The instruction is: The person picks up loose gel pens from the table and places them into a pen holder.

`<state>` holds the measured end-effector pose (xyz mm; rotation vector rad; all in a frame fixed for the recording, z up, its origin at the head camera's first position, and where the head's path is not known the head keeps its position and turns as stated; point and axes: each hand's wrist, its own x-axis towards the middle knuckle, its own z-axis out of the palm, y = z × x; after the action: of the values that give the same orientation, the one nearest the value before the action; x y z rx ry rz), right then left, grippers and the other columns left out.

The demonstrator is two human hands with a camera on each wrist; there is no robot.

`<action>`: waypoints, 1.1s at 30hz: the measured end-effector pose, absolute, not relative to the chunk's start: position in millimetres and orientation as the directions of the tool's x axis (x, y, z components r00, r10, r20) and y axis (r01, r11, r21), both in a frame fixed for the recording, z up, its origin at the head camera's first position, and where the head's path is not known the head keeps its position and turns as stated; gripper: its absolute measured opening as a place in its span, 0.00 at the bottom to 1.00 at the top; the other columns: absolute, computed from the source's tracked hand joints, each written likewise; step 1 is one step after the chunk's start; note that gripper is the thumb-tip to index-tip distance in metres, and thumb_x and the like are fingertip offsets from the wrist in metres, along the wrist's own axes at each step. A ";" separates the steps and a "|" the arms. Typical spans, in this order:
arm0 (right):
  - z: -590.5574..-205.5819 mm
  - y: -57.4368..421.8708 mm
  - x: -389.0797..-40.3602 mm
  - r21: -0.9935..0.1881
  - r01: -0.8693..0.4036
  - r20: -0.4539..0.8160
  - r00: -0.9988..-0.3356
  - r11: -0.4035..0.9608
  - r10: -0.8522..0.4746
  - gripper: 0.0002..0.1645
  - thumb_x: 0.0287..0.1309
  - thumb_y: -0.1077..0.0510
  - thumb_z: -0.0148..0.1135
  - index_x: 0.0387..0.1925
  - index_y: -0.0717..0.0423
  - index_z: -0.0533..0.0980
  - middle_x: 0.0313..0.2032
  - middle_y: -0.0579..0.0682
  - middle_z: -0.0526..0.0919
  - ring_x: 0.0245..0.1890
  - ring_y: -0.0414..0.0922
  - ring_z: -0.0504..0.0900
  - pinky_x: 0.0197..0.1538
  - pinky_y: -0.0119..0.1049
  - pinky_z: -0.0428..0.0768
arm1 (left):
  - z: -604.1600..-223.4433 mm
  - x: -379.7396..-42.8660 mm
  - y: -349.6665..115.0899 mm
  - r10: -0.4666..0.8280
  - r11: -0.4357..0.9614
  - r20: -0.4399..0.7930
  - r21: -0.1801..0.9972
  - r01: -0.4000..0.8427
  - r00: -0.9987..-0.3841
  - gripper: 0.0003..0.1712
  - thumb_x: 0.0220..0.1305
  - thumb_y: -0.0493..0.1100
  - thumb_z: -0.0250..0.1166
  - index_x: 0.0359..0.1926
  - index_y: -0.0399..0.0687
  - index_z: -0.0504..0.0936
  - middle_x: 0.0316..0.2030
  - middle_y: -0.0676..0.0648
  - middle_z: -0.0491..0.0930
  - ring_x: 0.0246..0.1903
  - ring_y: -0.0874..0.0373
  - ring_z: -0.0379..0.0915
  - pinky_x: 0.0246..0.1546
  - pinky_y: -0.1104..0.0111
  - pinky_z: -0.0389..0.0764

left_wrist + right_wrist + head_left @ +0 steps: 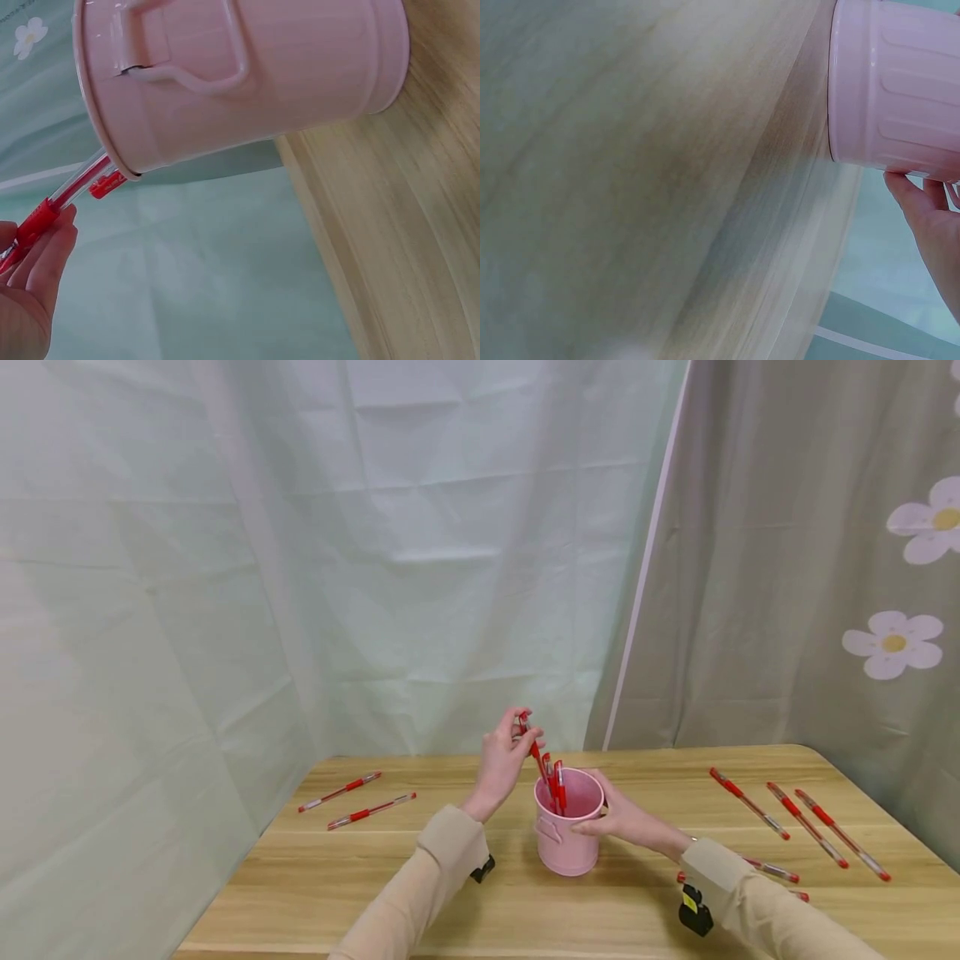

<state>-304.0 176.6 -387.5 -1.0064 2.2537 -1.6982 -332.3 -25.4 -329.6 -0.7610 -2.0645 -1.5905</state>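
Note:
A pink metal bucket (567,853) with a side handle stands upright on the wooden table. My left hand (498,768) pinches a red gel pen (534,748) near its upper end, above the bucket's left rim. The pen slants down, its lower part inside the bucket; the left wrist view shows its clear barrel (79,180) passing behind the rim. A few other red pens (561,789) lean inside the bucket. My right hand (630,820) grips the bucket's right side, thumb in front and fingers behind. In the right wrist view its fingers (911,196) touch the bucket wall.
Two red pens (372,810) lie on the table (300,893) at the left. At the right lie several more, including a long pen (843,835) near the edge and a pen (772,870) partly behind my right sleeve. Curtains (450,568) hang behind the table.

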 end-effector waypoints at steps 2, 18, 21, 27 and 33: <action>-388.6 177.0 -304.9 -0.898 -0.419 0.270 -0.765 0.134 -0.584 0.45 0.48 0.62 0.66 0.61 0.66 0.50 0.56 0.65 0.62 0.55 0.62 0.62 0.51 0.46 0.68 | -332.1 -331.6 -25.9 0.172 0.274 0.631 0.707 0.652 -0.756 0.12 0.64 0.35 0.55 0.48 0.38 0.69 0.32 0.41 0.80 0.29 0.54 0.79 0.28 0.72 0.77; -409.4 181.5 -319.7 -0.901 -0.415 0.274 -0.773 0.128 -0.572 0.45 0.47 0.62 0.67 0.62 0.59 0.51 0.57 0.60 0.62 0.55 0.58 0.62 0.50 0.45 0.69 | -344.5 -331.7 -25.1 0.210 0.547 0.593 0.587 0.596 -0.777 0.10 0.64 0.38 0.56 0.45 0.38 0.72 0.21 0.50 0.77 0.12 0.65 0.57 0.11 0.73 0.60; -405.6 180.2 -317.4 -0.897 -0.426 0.290 -0.767 0.116 -0.572 0.45 0.47 0.63 0.67 0.62 0.61 0.51 0.56 0.61 0.62 0.55 0.59 0.62 0.50 0.45 0.69 | -348.0 -333.7 -25.2 0.215 0.568 0.601 0.565 0.599 -0.770 0.10 0.64 0.39 0.56 0.43 0.38 0.72 0.16 0.52 0.72 0.11 0.66 0.54 0.10 0.73 0.59; -413.4 182.4 -325.1 -0.887 -0.449 0.317 -0.760 0.106 -0.567 0.44 0.47 0.62 0.67 0.62 0.58 0.53 0.57 0.59 0.63 0.55 0.56 0.63 0.52 0.48 0.68 | -350.5 -334.1 -25.8 0.226 0.586 0.602 0.543 0.601 -0.765 0.09 0.64 0.40 0.56 0.42 0.38 0.72 0.12 0.55 0.66 0.10 0.67 0.52 0.09 0.74 0.56; -413.3 181.7 -324.8 -0.888 -0.447 0.315 -0.763 0.110 -0.565 0.44 0.47 0.61 0.67 0.61 0.58 0.53 0.56 0.58 0.63 0.55 0.55 0.64 0.51 0.46 0.69 | -353.5 -332.7 -26.3 0.245 0.582 0.579 0.554 0.596 -0.778 0.08 0.64 0.41 0.57 0.39 0.39 0.71 0.13 0.54 0.69 0.09 0.66 0.52 0.08 0.74 0.56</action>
<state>-324.8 181.7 -413.3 -1.0367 2.2612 -1.7459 -332.7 -26.3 -353.5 -0.6735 -2.3696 -1.0649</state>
